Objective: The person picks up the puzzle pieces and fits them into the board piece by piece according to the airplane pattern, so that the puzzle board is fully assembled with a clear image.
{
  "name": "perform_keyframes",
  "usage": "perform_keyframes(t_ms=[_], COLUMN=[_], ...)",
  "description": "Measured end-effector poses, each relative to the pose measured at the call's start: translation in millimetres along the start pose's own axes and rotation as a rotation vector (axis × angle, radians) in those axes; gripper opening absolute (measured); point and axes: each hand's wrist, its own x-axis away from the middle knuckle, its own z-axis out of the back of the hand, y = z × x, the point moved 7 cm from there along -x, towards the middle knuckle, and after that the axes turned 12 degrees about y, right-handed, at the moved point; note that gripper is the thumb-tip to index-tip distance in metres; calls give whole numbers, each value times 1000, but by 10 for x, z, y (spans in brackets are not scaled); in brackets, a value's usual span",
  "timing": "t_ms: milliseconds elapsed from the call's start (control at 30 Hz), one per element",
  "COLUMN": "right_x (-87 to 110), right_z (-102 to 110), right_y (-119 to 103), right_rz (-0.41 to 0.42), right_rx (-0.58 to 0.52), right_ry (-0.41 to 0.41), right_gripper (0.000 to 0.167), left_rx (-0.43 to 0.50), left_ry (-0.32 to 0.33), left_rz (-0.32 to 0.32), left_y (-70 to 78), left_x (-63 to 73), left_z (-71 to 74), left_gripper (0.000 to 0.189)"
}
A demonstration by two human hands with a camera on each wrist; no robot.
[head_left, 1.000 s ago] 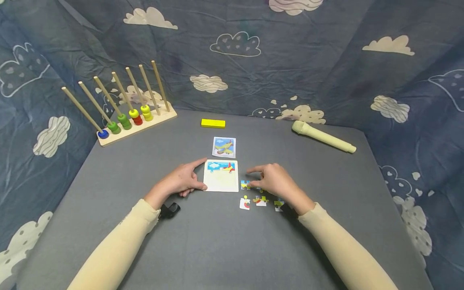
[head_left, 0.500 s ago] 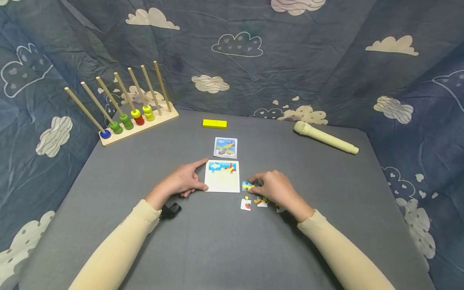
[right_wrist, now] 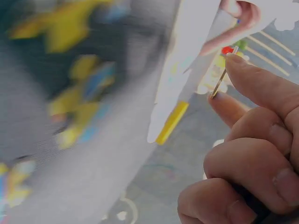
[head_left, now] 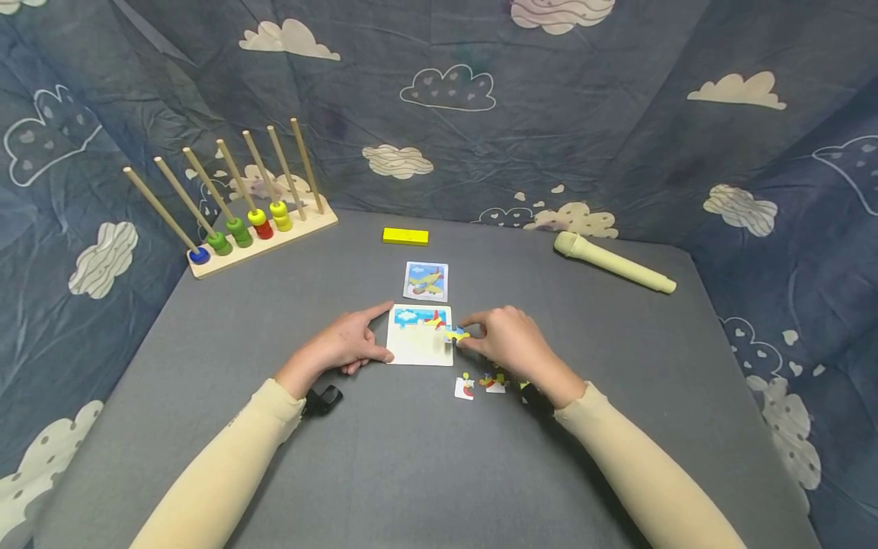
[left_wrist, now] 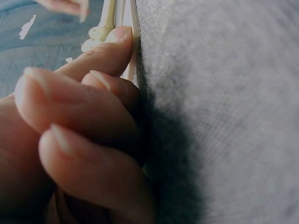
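My right hand (head_left: 511,334) pinches a blue and yellow jigsaw piece (head_left: 456,335) between thumb and index finger, over the right edge of the puzzle board (head_left: 418,347). The right wrist view shows this piece (right_wrist: 218,83) edge-on between the fingertips. Blue sky and a red tail part fill the board's top row; its lower area is bare and pale. My left hand (head_left: 343,339) rests at the board's left side, index fingertip at the upper corner and thumb at the lower one. Loose pieces lie below the right hand, among them a white and red piece (head_left: 464,387) and a yellow and red piece (head_left: 494,382).
Behind the board lies a picture card (head_left: 426,281) of a yellow plane. Farther back sit a yellow block (head_left: 405,236) and, to the right, a cream stick with a knobbed end (head_left: 613,261). A wooden peg stand (head_left: 264,242) with coloured beads stands at back left.
My right hand took a blue and yellow piece from the loose ones, lifted it and carried it up and left to the board. My left hand stayed at the board.
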Motion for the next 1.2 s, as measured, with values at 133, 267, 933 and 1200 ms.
perform_keyframes(t_ms=[133,267,933,1200], right_x=[-157,-318,-504,-471], right_z=[-14,-126,-579,-590], right_y=[-190,-337,-463,-489], right_rz=[33,44,1,34], right_rx=[3,12,20,54], right_ry=[-15,-43,-70,-50], right_gripper=[29,29,31,34], left_rx=[-1,6,-5,-10], left_ry=[-1,-4,-11,-10], left_rz=[-6,-7,7,12], left_y=[12,18,3,-7], left_x=[0,-1,-5,-3], left_z=[6,4,-3,-3], left_gripper=[103,103,102,102])
